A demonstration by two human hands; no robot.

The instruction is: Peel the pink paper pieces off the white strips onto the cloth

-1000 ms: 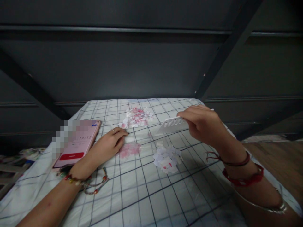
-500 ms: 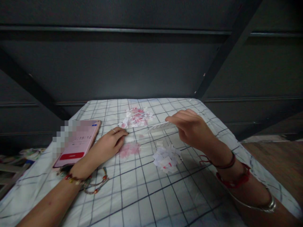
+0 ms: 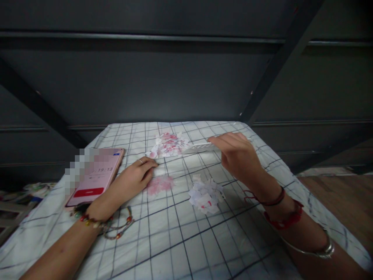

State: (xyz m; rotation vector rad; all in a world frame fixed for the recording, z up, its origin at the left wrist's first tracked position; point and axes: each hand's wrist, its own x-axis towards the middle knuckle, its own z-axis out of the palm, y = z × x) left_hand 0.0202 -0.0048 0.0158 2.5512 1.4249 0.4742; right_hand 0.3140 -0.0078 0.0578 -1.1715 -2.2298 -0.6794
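Note:
My right hand (image 3: 240, 155) is closed on a thin, flat white strip with slots along it (image 3: 201, 146), held low over the cloth. The strip's far end reaches the right edge of a mixed pile of pink and white paper scraps (image 3: 170, 144). My left hand (image 3: 138, 173) rests on the cloth, fingers loosely bent and thumb apart, with nothing visible in it. Close by its thumb lies a small heap of pink scraps (image 3: 160, 185). A heap of white scraps (image 3: 206, 195) sits nearer to me, below the right hand.
A phone (image 3: 94, 175) showing a running timer lies at the left. White checked cloth (image 3: 163, 249) covers the table. Behind it stands a dark panelled wall (image 3: 157, 85). Brown floor (image 3: 329, 190) shows at the right.
My right hand has moved slightly away from me with the strip, whose end has gone from the middle of the cloth to the mixed pile. The left hand stays in place.

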